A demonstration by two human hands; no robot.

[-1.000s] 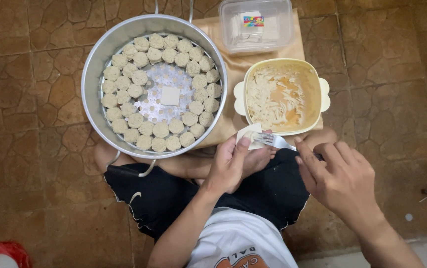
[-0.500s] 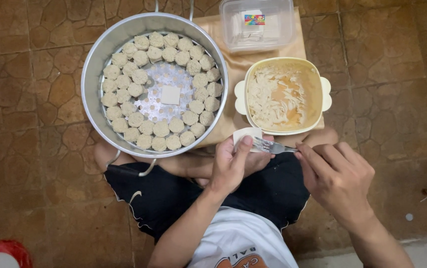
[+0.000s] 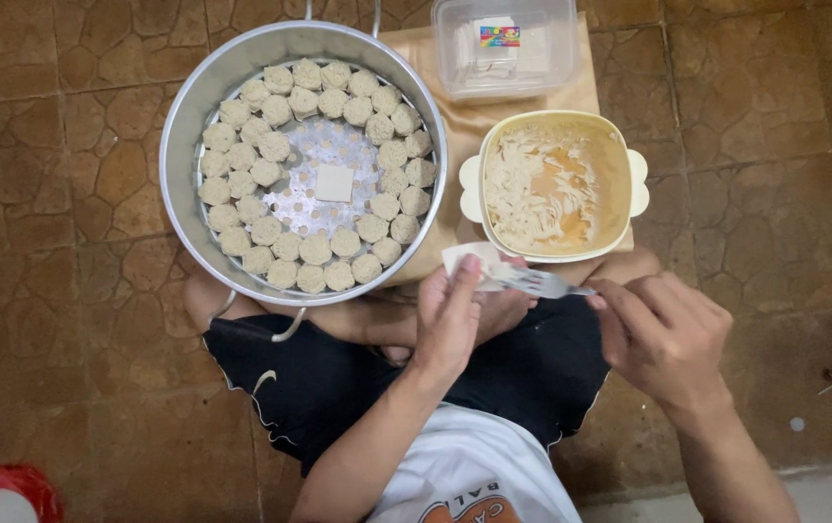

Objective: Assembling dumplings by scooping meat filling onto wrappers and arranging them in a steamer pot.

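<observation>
left hand (image 3: 450, 320) — wrapper (image 3: 469, 260) now flatter; right hand (image 3: 663, 334) — fork (image 3: 532, 281) drawn slightly outward

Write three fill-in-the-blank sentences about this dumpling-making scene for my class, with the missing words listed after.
1. The left hand holds a thin white ____ wrapper.
2. The right hand holds a metal ____.
3. The filled pale dumplings sit in rings inside the round ____ steamer pot, left of the cream two-handled bowl of filling.

Missing words: dough; fork; metal

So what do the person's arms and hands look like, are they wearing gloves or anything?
No gloves. The left hand and the right hand are both bare, with no rings, watch or bracelets showing. Both forearms are uncovered too, with no sleeves reaching them. The person wears a white shirt with an orange print and black shorts.
</observation>
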